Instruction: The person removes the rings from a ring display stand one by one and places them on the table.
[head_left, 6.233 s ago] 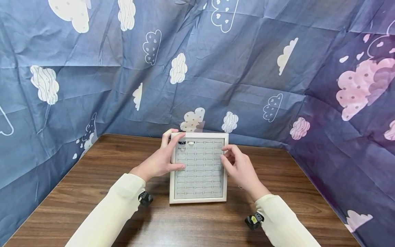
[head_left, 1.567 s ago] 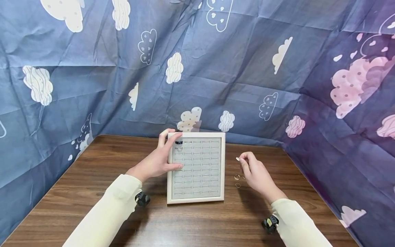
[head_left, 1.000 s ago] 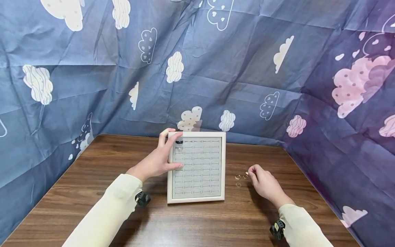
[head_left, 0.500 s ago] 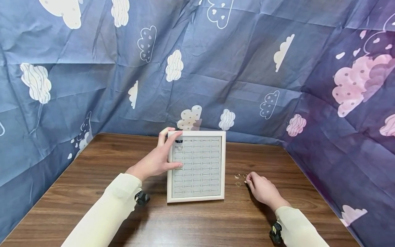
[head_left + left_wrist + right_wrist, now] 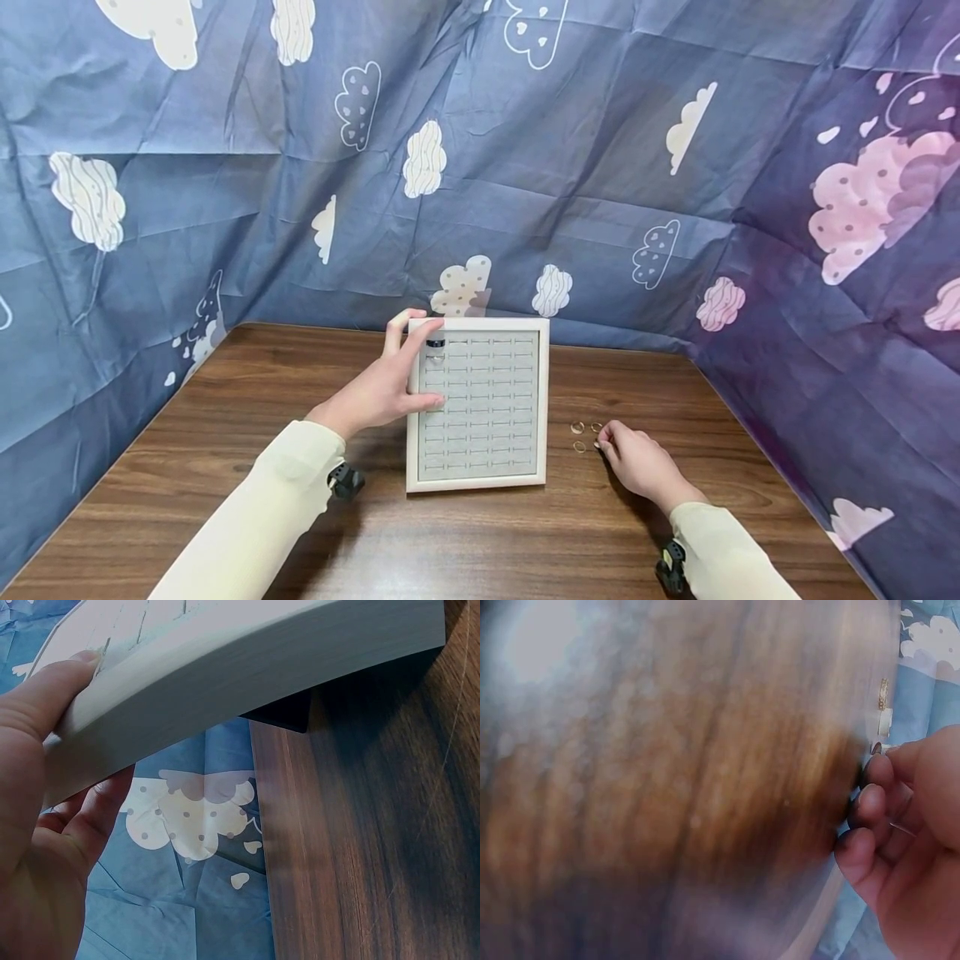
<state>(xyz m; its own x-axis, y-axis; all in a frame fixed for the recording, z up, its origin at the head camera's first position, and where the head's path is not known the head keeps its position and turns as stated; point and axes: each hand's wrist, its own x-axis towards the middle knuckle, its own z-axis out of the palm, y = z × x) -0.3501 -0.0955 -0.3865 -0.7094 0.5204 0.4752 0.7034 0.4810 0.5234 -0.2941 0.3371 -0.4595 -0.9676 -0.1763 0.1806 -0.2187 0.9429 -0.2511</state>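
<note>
My left hand (image 5: 378, 392) grips the left side of a white-framed ring display board (image 5: 483, 417), its thumb on the grey slotted front and fingers behind the frame. The board leans back, its lower edge at the table. A dark ring (image 5: 435, 343) sits in the top left slot, with a silver ring (image 5: 435, 358) just below it. Right of the board, my right hand (image 5: 641, 467) pinches a ring (image 5: 877, 748) at its fingertips, low over the table. Beside it lie a gold ring (image 5: 577, 427), another ring (image 5: 596, 427) and a thin ring (image 5: 579, 447).
The brown wooden table (image 5: 465, 542) extends around the board. Blue cloth (image 5: 585, 167) printed with clouds hangs behind and along the right side. A black support (image 5: 289, 712) shows behind the board in the left wrist view.
The ring in the second top slot has left the board. My right hand has carried it right and down to the table beside the other rings. My left hand keeps its grip.
</note>
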